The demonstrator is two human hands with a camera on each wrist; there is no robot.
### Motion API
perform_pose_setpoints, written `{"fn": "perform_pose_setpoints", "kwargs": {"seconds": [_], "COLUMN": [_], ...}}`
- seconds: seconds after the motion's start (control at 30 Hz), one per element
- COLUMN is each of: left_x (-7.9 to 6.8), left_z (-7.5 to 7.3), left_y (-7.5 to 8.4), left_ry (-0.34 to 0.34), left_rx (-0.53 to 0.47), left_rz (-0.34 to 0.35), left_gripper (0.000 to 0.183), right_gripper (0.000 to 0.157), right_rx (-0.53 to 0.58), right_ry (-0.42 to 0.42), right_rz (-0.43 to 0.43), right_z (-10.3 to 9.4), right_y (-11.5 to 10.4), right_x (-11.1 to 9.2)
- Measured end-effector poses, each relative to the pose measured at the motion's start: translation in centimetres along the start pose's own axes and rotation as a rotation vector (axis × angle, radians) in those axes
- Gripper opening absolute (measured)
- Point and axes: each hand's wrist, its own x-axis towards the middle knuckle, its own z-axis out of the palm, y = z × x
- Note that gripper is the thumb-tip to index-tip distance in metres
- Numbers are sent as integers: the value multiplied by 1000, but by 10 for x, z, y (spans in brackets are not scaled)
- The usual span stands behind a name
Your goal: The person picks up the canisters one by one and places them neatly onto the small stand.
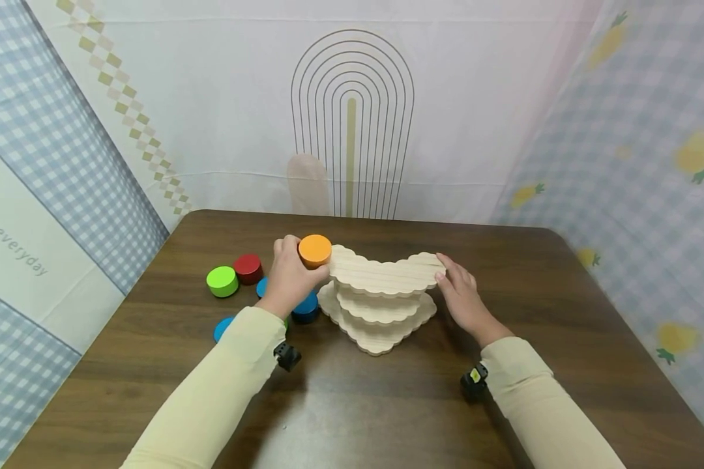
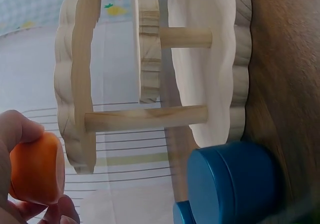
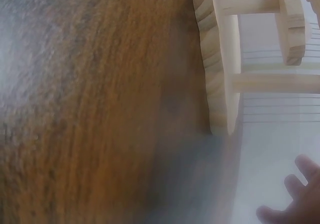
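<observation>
My left hand (image 1: 289,277) grips an orange round tin (image 1: 315,250) between thumb and fingers. It is beside the left end of a wooden tiered stand's top shelf (image 1: 381,273); in the left wrist view a small gap separates the tin (image 2: 37,169) from that shelf (image 2: 75,84). The stand has scalloped edges, and round dowels (image 2: 145,118) join its shelves. My right hand (image 1: 463,296) touches the right end of the top shelf with thumb and a finger. In the right wrist view its other fingers (image 3: 295,186) are fairly straight and spread.
Left of the stand, on the brown table (image 1: 375,404), are a green tin (image 1: 222,281), a red tin (image 1: 248,269) and several blue tins, one (image 1: 306,307) close to the stand's base. My left forearm partly covers some tins. A patterned cloth (image 1: 211,111) hangs behind the table.
</observation>
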Motion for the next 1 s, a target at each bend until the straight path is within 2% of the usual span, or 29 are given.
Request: {"fn": "perform_pose_setpoints", "kwargs": {"seconds": [0.27,0.57,1.0], "left_x": [5,8,3], "left_z": [9,15,21], "left_y": [7,14,31], "left_ry": [-25,-43,-28], "left_rx": [-15,11,36], "left_rz": [2,-7,59], "left_gripper": [61,62,57], "right_gripper": [54,53,53], "right_rx": [4,5,17], "right_ry": [3,7,9], "right_rz": [-7,-9,2], "right_z": [1,1,1], "right_y": [1,0,-2], "right_x": [-1,-1,-1]}}
